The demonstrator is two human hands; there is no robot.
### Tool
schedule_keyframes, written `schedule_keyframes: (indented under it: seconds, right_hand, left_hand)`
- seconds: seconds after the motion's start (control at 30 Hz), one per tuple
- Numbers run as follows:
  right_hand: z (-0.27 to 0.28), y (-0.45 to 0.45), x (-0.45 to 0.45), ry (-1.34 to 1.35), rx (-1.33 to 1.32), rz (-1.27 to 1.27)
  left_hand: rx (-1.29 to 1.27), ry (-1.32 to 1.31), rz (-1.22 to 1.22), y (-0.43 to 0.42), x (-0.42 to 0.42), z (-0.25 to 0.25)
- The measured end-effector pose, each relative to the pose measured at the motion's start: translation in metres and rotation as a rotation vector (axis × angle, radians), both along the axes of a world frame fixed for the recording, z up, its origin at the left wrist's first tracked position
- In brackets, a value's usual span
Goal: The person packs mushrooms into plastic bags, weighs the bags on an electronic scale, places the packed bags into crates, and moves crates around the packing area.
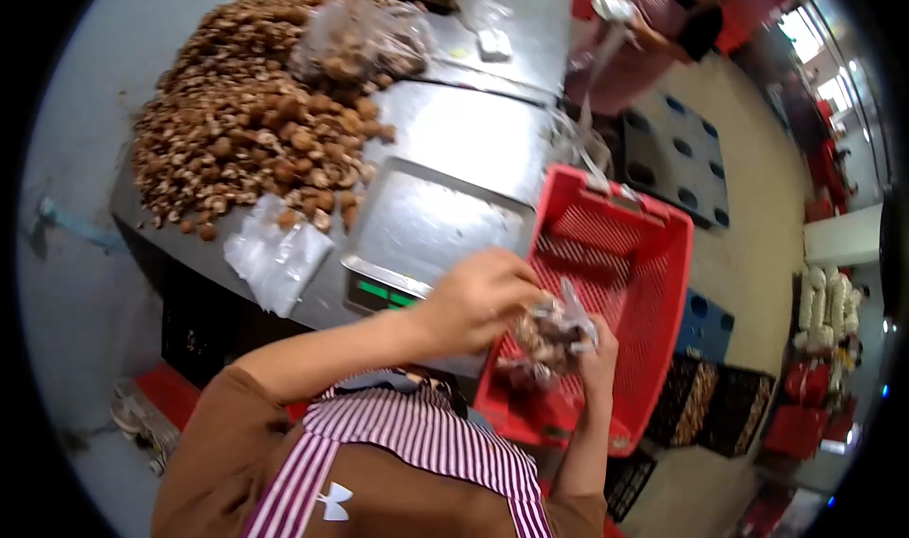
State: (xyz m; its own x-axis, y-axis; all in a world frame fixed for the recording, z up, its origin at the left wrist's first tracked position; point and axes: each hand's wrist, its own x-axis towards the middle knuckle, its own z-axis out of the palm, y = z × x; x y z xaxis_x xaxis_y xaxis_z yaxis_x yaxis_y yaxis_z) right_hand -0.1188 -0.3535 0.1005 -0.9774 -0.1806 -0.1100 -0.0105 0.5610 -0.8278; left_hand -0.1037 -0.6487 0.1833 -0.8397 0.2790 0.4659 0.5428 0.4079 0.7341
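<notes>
A clear plastic bag of mushrooms (547, 337) hangs over the near end of a red plastic crate (674, 282). My right hand (597, 353) is closed around the gathered plastic on the bag's right side. My left hand (478, 296) reaches in from the other side, its fingers curled and pinched against the top of the bag; motion blurs the fingertips. Part of the bag's lower end shows against the crate. Just left of the crate sits a weighing scale with a bare metal pan (445, 221) and a green-lit display (374, 290).
A large heap of brown mushrooms (237, 112) covers the metal table's left side, with filled plastic bags (350, 41) on it. Flat plastic bags (276, 254) lie at the near edge. Across the table stands a person in an apron (620, 60). Blue pallets (677, 154) and black crates (724, 401) are right.
</notes>
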Motion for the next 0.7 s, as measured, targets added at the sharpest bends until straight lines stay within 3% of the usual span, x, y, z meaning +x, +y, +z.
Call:
schedule_keyframes:
  seconds: [0.2, 0.3, 0.37, 0.4, 0.43, 0.47, 0.5, 0.53, 0.6, 0.63, 0.7]
  right_hand:
    - [-0.12, 0.073, -0.016, -0.092, 0.391, -0.017]
    - [-0.175, 0.076, -0.018, -0.26, 0.275, 0.018]
    - [-0.241, 0.072, -0.015, -0.195, 0.671, 0.162]
    - [-0.247, 0.064, -0.006, -0.001, 0.756, 0.258]
    - [-0.257, 0.06, -0.007, -0.209, 0.572, 0.291]
    - [-0.278, 0.065, -0.007, -0.1, 0.587, 0.458]
    - [-0.316, 0.074, 0.005, -0.03, 0.598, 0.426]
    - [-0.29, 0.064, 0.006, -0.179, 0.539, 0.384]
    - [-0.261, 0.056, 0.012, -0.223, 0.437, 0.212]
    - [-0.264, 0.059, 0.015, -0.106, 0.464, 0.146]
    - [-0.264, 0.069, 0.019, -0.19, 0.188, -0.066]
  left_hand:
    - [-0.024, -0.191, 0.163, -0.023, 0.003, -0.027]
    - [-0.035, -0.21, 0.158, -0.021, 0.01, -0.042]
    - [-0.043, -0.201, 0.175, -0.023, 0.011, -0.053]
    - [-0.051, -0.215, 0.174, -0.026, 0.012, -0.056]
    - [-0.045, -0.218, 0.187, -0.029, 0.013, -0.055]
    - [-0.038, -0.224, 0.203, -0.034, 0.014, -0.055]
    - [-0.04, -0.241, 0.234, -0.041, 0.015, -0.054]
    - [-0.036, -0.258, 0.263, -0.051, 0.014, -0.055]
    - [-0.05, -0.184, 0.339, -0.078, 0.008, -0.057]
    - [0.025, -0.227, 0.42, -0.093, 0.004, -0.059]
    - [0.097, -0.238, 0.565, -0.124, -0.01, -0.064]
